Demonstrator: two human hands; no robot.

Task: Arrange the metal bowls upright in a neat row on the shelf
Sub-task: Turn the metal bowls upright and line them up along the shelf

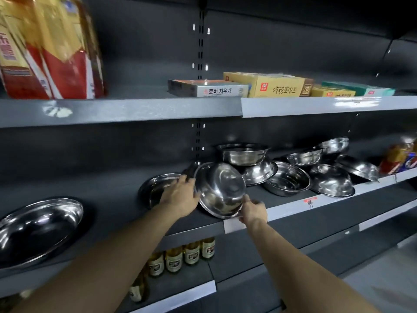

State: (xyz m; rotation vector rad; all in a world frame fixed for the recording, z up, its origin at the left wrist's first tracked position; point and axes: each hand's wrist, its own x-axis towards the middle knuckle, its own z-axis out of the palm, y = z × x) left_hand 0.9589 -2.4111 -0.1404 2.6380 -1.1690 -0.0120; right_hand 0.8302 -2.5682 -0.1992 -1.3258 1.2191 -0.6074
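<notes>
On the shelf (135,224), your left hand (180,197) and right hand (253,211) pinch the tilted bowl (220,190) by its rim: light, stiff, probably slippery.

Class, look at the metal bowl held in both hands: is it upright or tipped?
Tipped. The held bowl stands on edge, inside facing the camera, left hand and right hand gripping its rim.

Two bare forearms, no sleeves; left hand (180,195) and right hand (253,211) ungloved, without rings.
</notes>
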